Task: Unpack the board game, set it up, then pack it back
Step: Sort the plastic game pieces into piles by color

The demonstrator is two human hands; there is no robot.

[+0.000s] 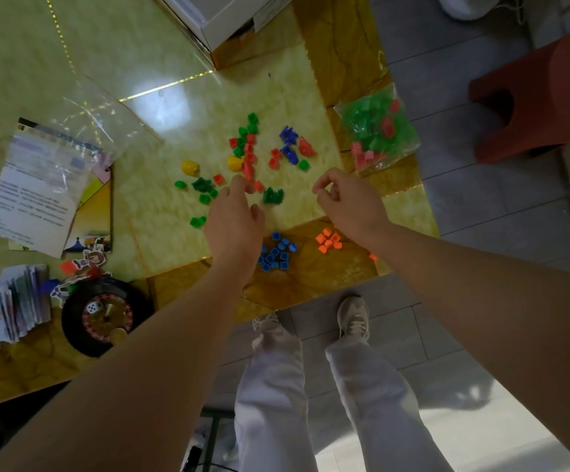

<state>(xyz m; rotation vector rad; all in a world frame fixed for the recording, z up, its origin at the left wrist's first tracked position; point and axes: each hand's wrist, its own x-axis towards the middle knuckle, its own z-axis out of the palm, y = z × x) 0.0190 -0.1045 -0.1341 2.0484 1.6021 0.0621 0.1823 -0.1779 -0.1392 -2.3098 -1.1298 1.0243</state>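
Note:
Small plastic game pieces in red, green, blue and yellow (249, 155) lie scattered on the yellow table (161, 199). A sorted pile of blue pieces (275, 253) and a pile of orange pieces (328, 240) sit near the table's front edge. My left hand (234, 219) hovers over the scatter, fingers spread, its fingertips at a red piece (251, 187). My right hand (345, 199) is to the right of it, thumb and forefinger pinched together; whether they hold a piece is hidden. A clear bag of green and red pieces (375, 131) lies at the table's right edge.
An empty clear bag (106, 120) lies over a rules sheet (35, 195) and the folded board (96, 212) at left. Paper money (18, 301), a black roulette wheel (103, 315) with a die, and character tokens (86, 264) sit front left. The white box (229, 18) is at the back; a red stool (542, 93) stands right.

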